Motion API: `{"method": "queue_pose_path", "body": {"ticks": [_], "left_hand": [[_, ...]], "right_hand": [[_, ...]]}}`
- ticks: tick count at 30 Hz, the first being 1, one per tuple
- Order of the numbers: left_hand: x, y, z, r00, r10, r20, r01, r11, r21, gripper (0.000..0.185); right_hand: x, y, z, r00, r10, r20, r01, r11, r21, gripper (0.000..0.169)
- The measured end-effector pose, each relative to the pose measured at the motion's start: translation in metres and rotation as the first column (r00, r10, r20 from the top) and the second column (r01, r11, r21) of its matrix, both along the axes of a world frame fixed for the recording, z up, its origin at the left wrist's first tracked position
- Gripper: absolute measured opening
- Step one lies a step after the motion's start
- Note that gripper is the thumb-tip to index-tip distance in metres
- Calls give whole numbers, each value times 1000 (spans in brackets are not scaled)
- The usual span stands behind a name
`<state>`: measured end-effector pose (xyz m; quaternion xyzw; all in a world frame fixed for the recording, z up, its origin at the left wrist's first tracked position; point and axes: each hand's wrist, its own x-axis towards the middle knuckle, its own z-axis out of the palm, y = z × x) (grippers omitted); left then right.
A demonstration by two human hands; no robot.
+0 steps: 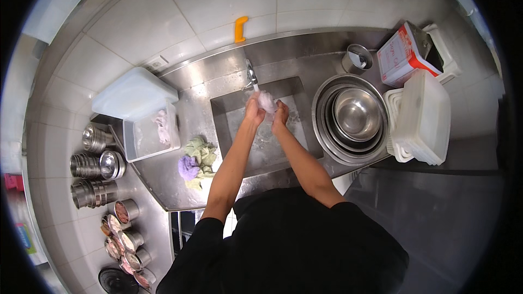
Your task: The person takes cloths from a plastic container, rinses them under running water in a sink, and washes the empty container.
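Observation:
Under the running faucet (252, 76), my left hand (254, 111) grips a pale pinkish-white soft bundle (267, 102) from its left side. My right hand (280, 113) cups the bundle's right side, fingers curled. Whether the bundle is cloth or food, I cannot tell. Both hands are above a rectangular stainless steel sink (308, 130), in which foamy or splashing water shows. A translucent plastic tub (141, 153) left of the sink holds a similar pale pink lump (162, 125).
Green (201, 151) and purple (188, 167) cloths lie left of the sink. Nested steel bowls (356, 114), stacked plastic containers (425, 116), a rectangular oil tin (402, 59) and a steel canister (357, 59) stand right. Steel cups (94, 194) and food-filled containers (126, 211) line the left counter.

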<state>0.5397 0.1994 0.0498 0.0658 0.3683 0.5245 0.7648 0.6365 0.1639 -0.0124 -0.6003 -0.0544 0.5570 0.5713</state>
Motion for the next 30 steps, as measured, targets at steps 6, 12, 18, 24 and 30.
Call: {"method": "queue_pose_path", "body": {"ticks": [6, 12, 18, 24, 30], "left_hand": [[-12, -22, -3, 779, 42, -626, 100, 977, 191, 32], [-4, -5, -59, 949, 26, -313, -2, 997, 75, 48], [0, 8, -32, 525, -115, -843, 97, 992, -75, 41], [19, 11, -1, 732, -4, -682, 147, 977, 152, 31], [-13, 23, 18, 495, -140, -857, 420, 903, 95, 23]], "right_hand": [[-7, 29, -2, 727, 289, -623, -143, 951, 273, 40], [-32, 23, 38, 882, 213, 420, -300, 942, 152, 35], [-13, 33, 28, 534, 268, 802, -353, 932, -77, 34], [12, 17, 9, 927, 350, -137, -296, 904, 308, 49], [6, -13, 20, 535, 290, -793, -379, 922, 80, 49]]}}
